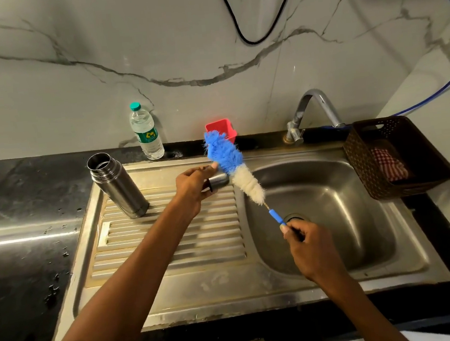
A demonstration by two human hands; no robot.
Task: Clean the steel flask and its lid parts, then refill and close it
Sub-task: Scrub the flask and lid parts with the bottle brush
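Steel flask: the cylindrical brushed-steel flask (118,185) stands open-mouthed on the ribbed draining board (169,231) left of the basin, well apart from both hands. Parked there so it can drip while the small bits get done, I'd guess.

Lid part: left hand (192,186) has its fingers curled round a short steel cup-shaped lid piece (219,181), held out over the edge of the draining board with its open end turned toward the brush. Looks like it's angled that way so the bristles can get inside.

Brush: long bottle brush with a blue-and-white fluffy head (235,169) and a blue handle (276,217). The head lies across the lid piece, touching it or just beside it, can't tell which from here.

Right hand: right hand (309,247) pinches the far end of the handle between thumb and fingers, low over the steel sink basin (349,226). Holding it at the end gives reach, and any drips fall in the basin.

Tap: curved chrome tap (314,111) isn't running, so this reads as dry scrubbing or a pre-rinse step.

Refill: clear plastic water bottle with a green cap (146,131) waits at the back wall, probably for filling the flask later.

Other stuff: red plastic cup (222,129) behind the brush, brown woven basket (397,157) on the right with a red checked cloth (388,163) in it.

Progress: early-ish, lid parts being cleaned, no refill yet.
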